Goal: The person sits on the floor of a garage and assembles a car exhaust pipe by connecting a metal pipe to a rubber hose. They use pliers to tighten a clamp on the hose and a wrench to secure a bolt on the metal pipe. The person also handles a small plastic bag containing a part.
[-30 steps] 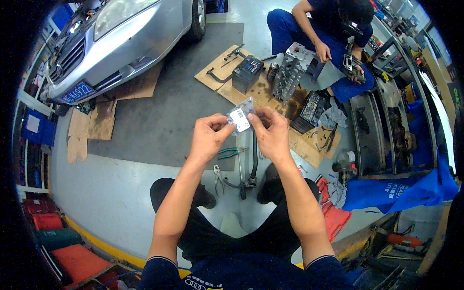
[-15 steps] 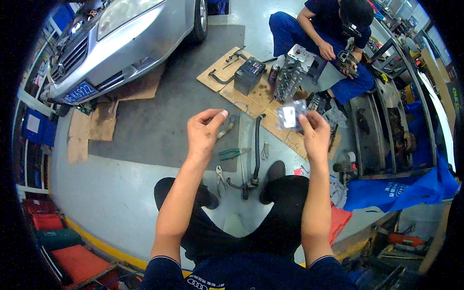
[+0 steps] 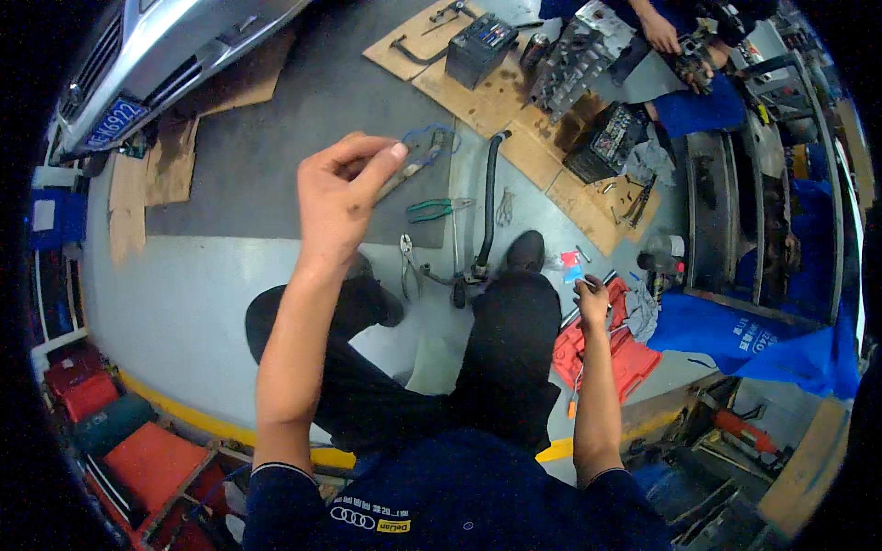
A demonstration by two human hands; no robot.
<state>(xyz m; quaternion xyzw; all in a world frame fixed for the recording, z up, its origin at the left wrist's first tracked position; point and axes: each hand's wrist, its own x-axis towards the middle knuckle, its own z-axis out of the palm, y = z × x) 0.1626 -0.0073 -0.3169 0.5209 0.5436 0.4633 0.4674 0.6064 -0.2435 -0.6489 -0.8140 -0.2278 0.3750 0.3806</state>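
Note:
My left hand [image 3: 344, 193] is raised in front of me, thumb and forefinger pinched on a thin blue loop [image 3: 430, 131] like a sealing ring. Low on the right, my right hand [image 3: 593, 301] reaches down beside my right shoe with its fingers curled together. What it holds, if anything, is too small to make out. Touching or close to its fingertips is a small red and blue packet [image 3: 571, 266] on the floor. An open red tool case [image 3: 611, 363] lies under my right forearm. Green-handled pliers [image 3: 432, 210], metal pliers [image 3: 409, 266] and a black hose [image 3: 489, 202] lie between my feet.
Cardboard [image 3: 524, 129] ahead carries a battery [image 3: 480, 50], an engine cylinder head [image 3: 583, 60] and a black part [image 3: 606, 142]. A co-worker's hands [image 3: 675, 46] work on a metal part beyond. A silver car [image 3: 175, 55] stands left, a metal frame [image 3: 735, 230] right.
My right hand has dropped from chest height toward the floor; the clear bag with a white label is no longer seen in it. My left hand still pinches the loop. The view has tilted downward.

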